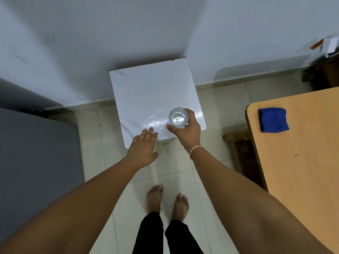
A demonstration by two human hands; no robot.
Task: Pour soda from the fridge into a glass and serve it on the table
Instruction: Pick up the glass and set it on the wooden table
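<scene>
At the far left a flat grey surface (36,162) fills the lower edge of the room, its top plain and matte; what it belongs to I cannot tell. Behind it the pale blue-grey walls (91,43) meet in a corner, and light tiled floor (165,173) runs along their foot.

In that corner stands a small white bench (146,88), its top glossy and catching a bright patch of reflected light near the front edge. The person's left hand (144,151) hovers at the bench's near-left corner, palm down, fingers straight and spread a little, holding nothing; whether the fingertips touch the top I cannot tell. Just to its right, the right hand (187,131) grips a clear drinking glass (178,117) from the side, thumb and fingers curled round its wall. The glass is upright over the front right part of the white bench, seen from straight above; whether its base rests on the top I cannot tell. A thin band (196,150) circles the right wrist.

Below, two bare feet (167,198) and black trouser legs stand on the tiles.

Further right, a dark wooden stool or chair (238,149) sits partly under a light wooden bench (302,171) with a rounded corner. A folded blue cloth (273,120) lies near that bench's far left corner. In the top right corner, some white and orange items (322,44) are too blurred to name.
</scene>
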